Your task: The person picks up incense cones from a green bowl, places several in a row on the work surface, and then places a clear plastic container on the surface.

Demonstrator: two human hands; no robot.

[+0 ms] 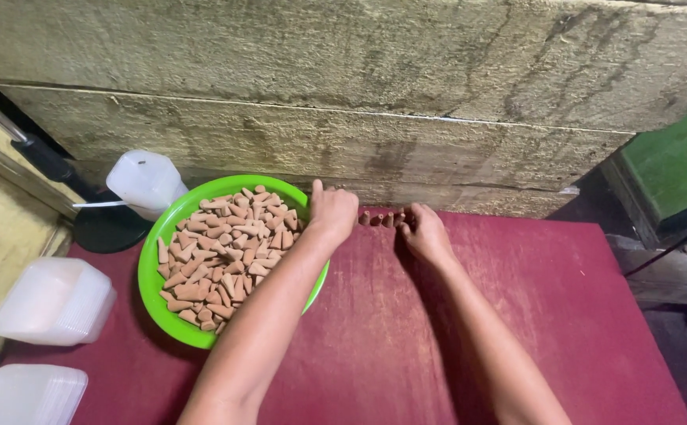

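A green bowl (151, 271) full of small light-brown cones (221, 252) sits at the left of a dark red table (564, 315). My left hand (331, 211) rests at the bowl's far right rim, fingers curled, close to a short row of cones (381, 219) standing on the table by the wall. My right hand (424, 230) is just right of that row, with its fingertips at the cones. Whether either hand pinches a cone is hidden by the fingers.
A rough stone wall (359, 94) runs behind the table. Left of the bowl stand a white plastic jar (145, 182), a black round base (107, 228) and stacked clear plastic lids (52, 303), with more stacked lids (25, 393) below. A green box (674, 165) is at the right.
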